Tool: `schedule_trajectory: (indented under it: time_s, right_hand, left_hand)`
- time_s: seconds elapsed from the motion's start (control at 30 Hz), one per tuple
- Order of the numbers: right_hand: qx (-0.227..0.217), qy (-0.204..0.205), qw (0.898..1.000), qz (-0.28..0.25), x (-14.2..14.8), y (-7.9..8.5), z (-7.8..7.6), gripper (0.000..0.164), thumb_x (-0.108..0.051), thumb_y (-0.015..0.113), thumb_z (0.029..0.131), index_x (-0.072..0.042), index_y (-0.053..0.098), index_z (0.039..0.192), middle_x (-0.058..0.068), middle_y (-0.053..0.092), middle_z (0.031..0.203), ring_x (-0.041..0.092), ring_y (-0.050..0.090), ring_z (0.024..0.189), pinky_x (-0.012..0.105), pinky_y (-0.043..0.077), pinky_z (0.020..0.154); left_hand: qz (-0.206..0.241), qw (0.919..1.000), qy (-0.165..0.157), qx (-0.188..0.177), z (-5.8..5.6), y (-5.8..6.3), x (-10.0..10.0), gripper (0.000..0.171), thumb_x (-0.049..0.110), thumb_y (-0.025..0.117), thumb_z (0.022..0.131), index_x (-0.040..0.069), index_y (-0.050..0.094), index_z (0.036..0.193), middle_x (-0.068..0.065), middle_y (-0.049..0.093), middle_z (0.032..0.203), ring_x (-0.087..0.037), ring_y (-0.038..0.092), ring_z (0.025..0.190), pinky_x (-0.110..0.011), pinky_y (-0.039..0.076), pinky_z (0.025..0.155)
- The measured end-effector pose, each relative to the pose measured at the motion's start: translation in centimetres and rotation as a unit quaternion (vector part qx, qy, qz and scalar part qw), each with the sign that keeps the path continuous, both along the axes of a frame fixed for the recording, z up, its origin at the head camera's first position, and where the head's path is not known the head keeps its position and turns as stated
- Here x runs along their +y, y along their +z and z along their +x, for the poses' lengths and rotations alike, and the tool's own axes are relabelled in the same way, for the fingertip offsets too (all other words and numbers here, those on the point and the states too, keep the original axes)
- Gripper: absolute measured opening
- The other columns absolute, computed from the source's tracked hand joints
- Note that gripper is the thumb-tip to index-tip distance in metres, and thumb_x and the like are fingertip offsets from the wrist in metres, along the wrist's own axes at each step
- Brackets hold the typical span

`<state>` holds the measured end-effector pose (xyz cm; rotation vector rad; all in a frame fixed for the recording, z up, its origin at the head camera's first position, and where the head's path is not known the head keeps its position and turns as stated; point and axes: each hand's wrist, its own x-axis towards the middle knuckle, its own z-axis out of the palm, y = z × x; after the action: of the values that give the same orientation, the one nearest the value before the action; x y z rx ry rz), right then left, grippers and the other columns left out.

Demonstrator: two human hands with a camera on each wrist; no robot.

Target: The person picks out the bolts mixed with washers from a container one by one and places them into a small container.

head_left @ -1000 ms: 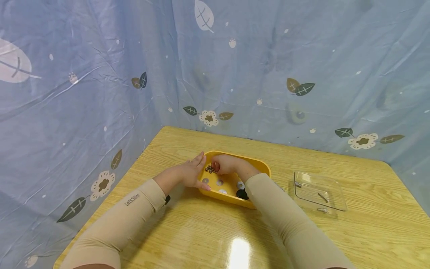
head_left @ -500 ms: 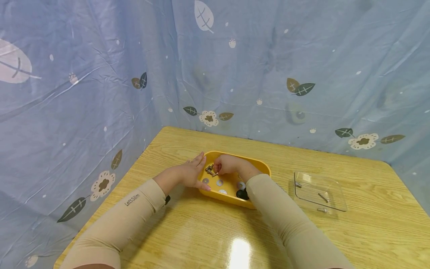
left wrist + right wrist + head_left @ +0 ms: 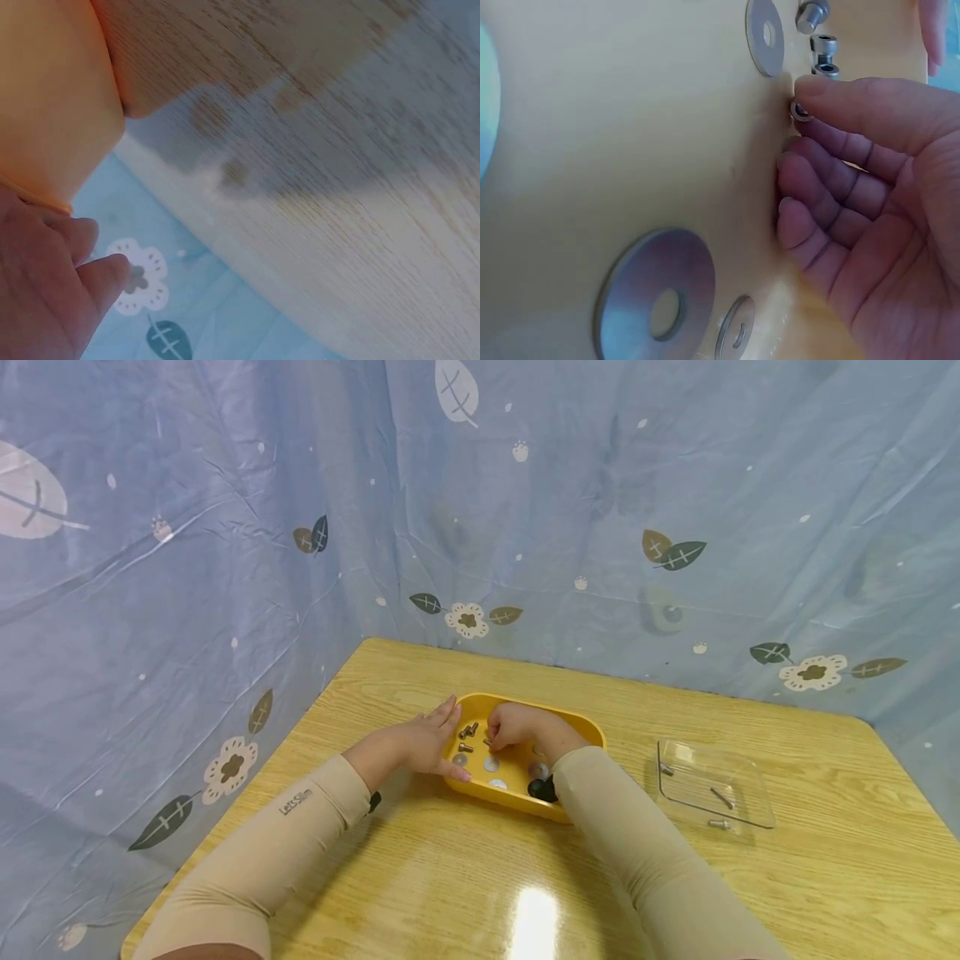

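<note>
My right hand (image 3: 513, 725) is inside a yellow bin (image 3: 525, 699). In the right wrist view, its thumb and index finger pinch a small socket head screw (image 3: 801, 111), and the other fingers are curled. My left hand (image 3: 433, 745) rests against the bin's left end, fingers spread along the rim and thumb over the front left corner. Several loose screws (image 3: 467, 748) lie on the bin floor between the hands. Flat washers (image 3: 491, 764) lie nearer the front wall; a large washer (image 3: 660, 300) shows close up in the right wrist view. A black part (image 3: 542, 789) sits beside the right forearm.
A clear plastic tray (image 3: 716, 781) stands on the wooden table (image 3: 420, 877) to the right of the bin, with a few metal pieces in or under it. Blue patterned curtains (image 3: 570, 510) border the table behind and at left.
My right hand has shifted slightly right, away from the screw cluster, with a screw in its fingertips. The loose screws lie more spread out. My left hand stays on the bin.
</note>
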<state>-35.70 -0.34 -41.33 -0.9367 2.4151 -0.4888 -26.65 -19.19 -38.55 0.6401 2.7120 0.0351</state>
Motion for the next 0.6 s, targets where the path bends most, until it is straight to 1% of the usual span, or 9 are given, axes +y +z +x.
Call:
schedule_trajectory:
  time_s: [0.1,0.17,0.2,0.3,0.37,0.47,0.6]
  right_hand:
    - [-0.003,-0.003,1.000,-0.005,0.19,0.03,0.02,0.019,-0.012,0.071,0.078,-0.009,0.056,0.067,-0.003,0.049,0.060,0.010,0.043,0.054,0.020,0.036,0.051]
    - [0.002,0.002,1.000,-0.010,0.29,0.01,-0.04,0.016,-0.011,0.073,0.077,-0.008,0.058,0.073,-0.002,0.051,0.065,0.010,0.045,0.057,0.020,0.038,0.054]
    - [0.005,0.004,1.000,-0.013,0.33,0.04,-0.04,0.015,-0.011,0.073,0.077,-0.007,0.058,0.079,-0.002,0.052,0.069,0.011,0.046,0.060,0.021,0.039,0.056]
    - [0.007,0.016,0.999,-0.027,0.45,0.02,-0.07,0.025,-0.007,0.073,0.076,-0.005,0.058,0.096,0.001,0.055,0.077,0.012,0.049,0.066,0.022,0.042,0.060]
    - [0.004,0.027,0.999,-0.038,0.52,-0.03,-0.11,0.029,-0.005,0.072,0.077,-0.005,0.057,0.103,0.002,0.056,0.079,0.012,0.049,0.066,0.022,0.042,0.060]
    - [-0.001,0.042,0.998,-0.050,0.55,-0.18,-0.23,0.030,-0.003,0.070,0.078,-0.005,0.060,0.105,0.003,0.056,0.075,0.011,0.048,0.062,0.021,0.042,0.057]
    - [-0.008,0.051,0.997,-0.055,0.54,-0.31,-0.35,0.024,-0.003,0.069,0.078,-0.004,0.062,0.101,0.002,0.056,0.074,0.009,0.047,0.060,0.019,0.041,0.056]
  left_hand:
    - [0.003,1.0000,-0.002,0.000,-0.03,-0.02,-0.03,0.119,0.080,0.041,0.068,0.004,-0.005,0.146,-0.013,-0.017,0.151,-0.023,-0.004,0.139,-0.047,0.013,0.110]
    - [0.003,1.0000,0.000,-0.003,-0.04,-0.01,-0.03,0.119,0.081,0.041,0.068,0.005,-0.006,0.146,-0.012,-0.019,0.150,-0.023,-0.005,0.139,-0.047,0.012,0.110]
    - [0.003,1.0000,0.002,-0.005,-0.05,-0.01,-0.02,0.119,0.081,0.041,0.068,0.005,-0.006,0.146,-0.011,-0.019,0.150,-0.022,-0.005,0.139,-0.046,0.012,0.111]
    - [0.007,0.9999,0.004,-0.008,-0.06,0.05,0.03,0.119,0.080,0.043,0.068,0.005,-0.005,0.146,-0.011,-0.019,0.150,-0.022,-0.005,0.139,-0.046,0.012,0.111]
    - [0.011,0.9999,0.003,-0.006,-0.03,0.09,0.04,0.118,0.079,0.044,0.069,0.004,-0.004,0.146,-0.013,-0.017,0.151,-0.023,-0.004,0.139,-0.047,0.012,0.110]
    - [0.012,0.9999,-0.002,-0.001,0.03,0.14,0.03,0.117,0.078,0.044,0.070,0.003,-0.004,0.146,-0.015,-0.014,0.151,-0.024,-0.003,0.139,-0.048,0.014,0.110]
    - [0.010,1.0000,-0.003,0.000,0.06,0.13,-0.01,0.117,0.078,0.044,0.071,0.003,-0.004,0.146,-0.015,-0.014,0.151,-0.024,-0.003,0.139,-0.048,0.014,0.110]
